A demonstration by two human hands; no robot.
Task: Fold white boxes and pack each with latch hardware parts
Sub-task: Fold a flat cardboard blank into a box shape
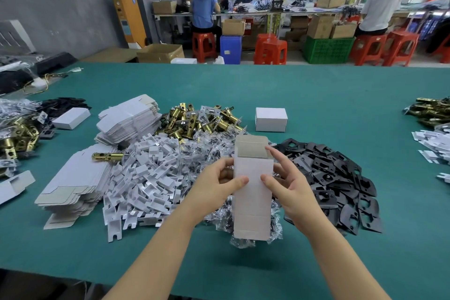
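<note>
A green table (316, 95) carries flat box blanks (129, 120), brass latches (202, 118), white inserts (151, 178), black plates (338, 182) and a folded box (271, 119).

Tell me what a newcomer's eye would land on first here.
First, the white box held up at centre by the left hand and right hand, its far flap open. Around it on the green table: brass latches behind, black plates to the right, white inserts to the left.

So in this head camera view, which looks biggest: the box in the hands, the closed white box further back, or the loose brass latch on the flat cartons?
1. Held box, though nearness inflates it.
2. Closed white box.
3. Loose brass latch, clearly smallest.
</note>
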